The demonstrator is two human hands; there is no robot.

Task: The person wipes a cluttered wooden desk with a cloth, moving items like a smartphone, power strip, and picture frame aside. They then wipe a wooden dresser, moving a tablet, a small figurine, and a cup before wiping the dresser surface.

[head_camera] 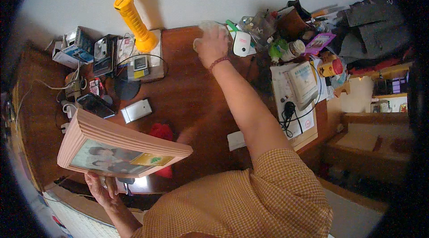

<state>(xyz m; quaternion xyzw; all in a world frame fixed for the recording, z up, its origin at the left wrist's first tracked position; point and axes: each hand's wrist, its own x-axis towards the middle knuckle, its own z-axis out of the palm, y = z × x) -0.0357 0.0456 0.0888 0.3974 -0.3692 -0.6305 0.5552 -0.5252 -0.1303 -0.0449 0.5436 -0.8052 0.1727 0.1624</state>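
My left hand (104, 187) grips the lower edge of a pink ridged picture frame (134, 137), which is tilted, with a photo and a gold card with a green leaf showing on its face. Stretched toward the wall, my right hand (212, 48) presses a thin pale cloth or tissue (211, 27) on the reddish-brown wooden desk (197, 104). Right beside that hand lies a white oval device (242, 44). Below the frame's far edge are a silver phone (136, 111) and a red cloth item (161, 132).
A yellow flashlight (135, 23) stands upright at the back left. Boxes (75, 45), a black phone (96, 105) and cables crowd the left side. Bottles, a purple-framed item (320, 43), papers (280, 84) and a coiled black cable (289, 112) fill the right.
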